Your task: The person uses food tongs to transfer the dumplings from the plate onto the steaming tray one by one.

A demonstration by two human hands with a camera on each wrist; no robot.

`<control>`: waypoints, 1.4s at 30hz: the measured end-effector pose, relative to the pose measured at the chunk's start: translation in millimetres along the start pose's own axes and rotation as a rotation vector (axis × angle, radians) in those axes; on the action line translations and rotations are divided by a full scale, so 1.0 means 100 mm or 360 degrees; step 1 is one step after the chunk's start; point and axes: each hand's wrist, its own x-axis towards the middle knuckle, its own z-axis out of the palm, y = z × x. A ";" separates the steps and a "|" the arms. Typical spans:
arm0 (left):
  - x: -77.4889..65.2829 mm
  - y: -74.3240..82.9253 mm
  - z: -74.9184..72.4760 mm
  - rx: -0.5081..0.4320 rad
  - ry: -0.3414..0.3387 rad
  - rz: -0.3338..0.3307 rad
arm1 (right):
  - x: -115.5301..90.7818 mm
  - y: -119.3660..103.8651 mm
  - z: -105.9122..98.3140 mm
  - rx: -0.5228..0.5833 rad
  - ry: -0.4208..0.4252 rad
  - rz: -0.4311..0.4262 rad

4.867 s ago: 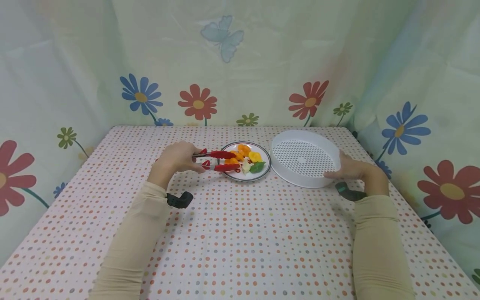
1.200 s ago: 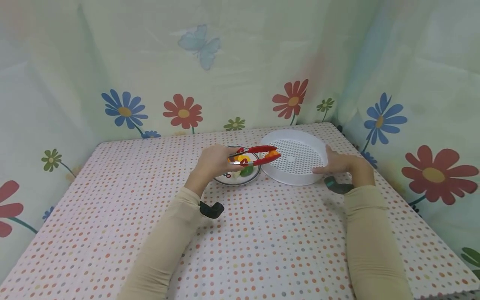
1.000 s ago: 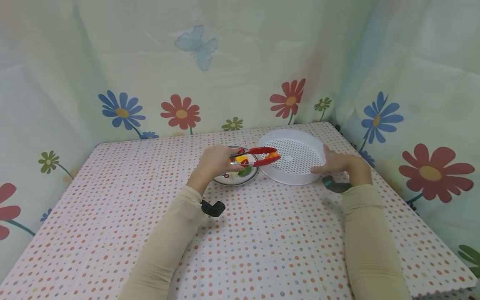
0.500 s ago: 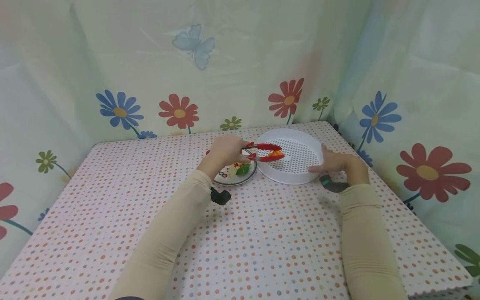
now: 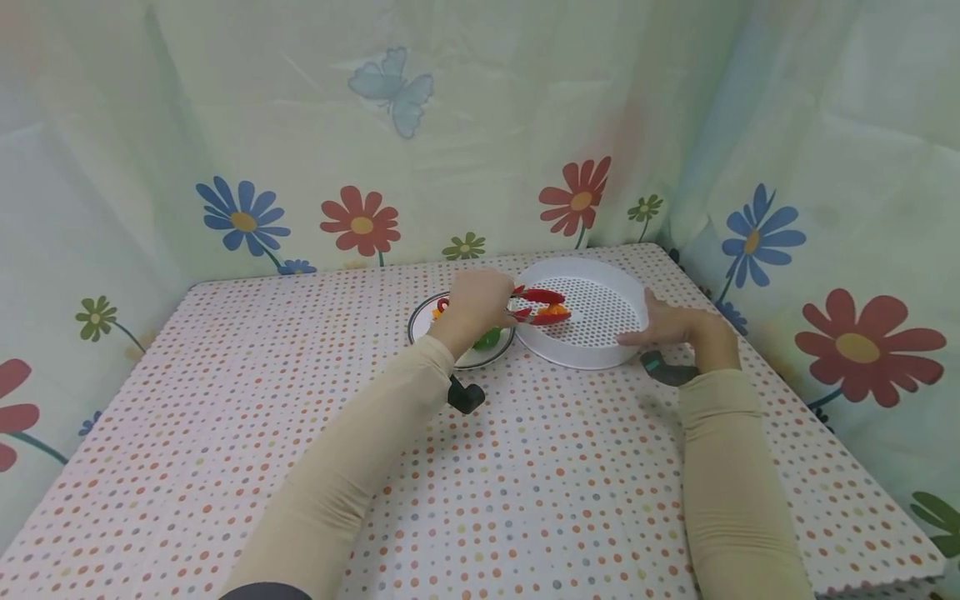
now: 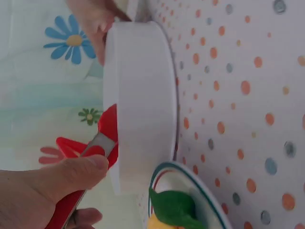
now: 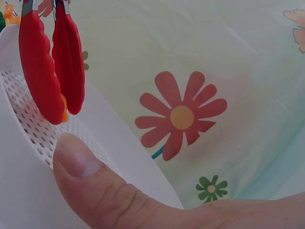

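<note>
My left hand [image 5: 480, 302] grips a pair of red-tipped tongs [image 5: 543, 297], which reaches over the near-left rim of a white round sieve [image 5: 585, 357]. An orange piece [image 5: 553, 309] shows between the tong tips, just above or on the perforated floor; I cannot tell which. My right hand [image 5: 663, 322] holds the sieve's right side, its thumb [image 7: 78, 162] lying across the rim. Under my left forearm, partly hidden, is a rimmed plate [image 5: 413, 327] with a green leaf-like piece [image 6: 175, 208], a yellow piece [image 6: 157, 223] and small red bits.
Plate and sieve stand side by side on the dotted tablecloth [image 5: 525, 483]. A flowered curtain [image 5: 480, 125] rises behind the table and along both sides. A dark wrist camera [image 5: 467, 396] juts out below my left wrist.
My left hand has carried the orange piece in the tongs rightward from the plate into the sieve, most recently a little further right and lower. My right hand has kept its hold.
</note>
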 end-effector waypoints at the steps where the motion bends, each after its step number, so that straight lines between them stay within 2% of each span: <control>1: 0.00 0.03 0.00 0.0010 0.0006 -0.0010 | -0.01 -0.01 0.00 0.0004 -0.0003 -0.0004; 6: -0.04 0.15 -0.01 -0.0032 0.0023 -0.0080 | -0.03 -0.03 -0.01 -0.0008 -0.0005 -0.0030; 12: -0.07 0.18 -0.03 -0.0137 0.0001 -0.0111 | -0.02 -0.03 0.00 -0.0004 -0.0013 -0.0025; 17: -0.07 0.15 0.01 -0.0198 -0.0023 -0.0121 | -0.02 -0.04 0.01 0.0012 -0.0015 -0.0027; 20: -0.08 0.13 0.03 -0.0283 -0.0014 -0.0140 | -0.03 -0.04 0.00 0.0021 -0.0016 -0.0024; 24: -0.11 0.07 0.08 -0.0414 0.0011 -0.0188 | -0.04 -0.02 0.00 0.0021 -0.0012 0.0001; 26: -0.14 0.02 0.09 -0.0433 0.0022 -0.0222 | -0.03 -0.01 0.00 0.0018 -0.0009 0.0014; 30: -0.25 -0.21 0.12 -0.0453 0.0062 -0.0277 | -0.02 -0.02 -0.01 0.0007 -0.0005 0.0001; 34: -0.41 -0.54 0.18 -0.0499 0.0087 -0.0283 | -0.04 -0.04 -0.02 -0.0006 -0.0014 -0.0025; 38: -0.58 -0.92 0.23 -0.0553 0.0035 -0.0228 | -0.05 -0.03 -0.02 0.0000 -0.0028 -0.0040; 42: -0.73 -1.24 0.16 -0.0556 -0.0033 -0.0206 | -0.02 -0.03 0.00 0.0026 -0.0032 -0.0082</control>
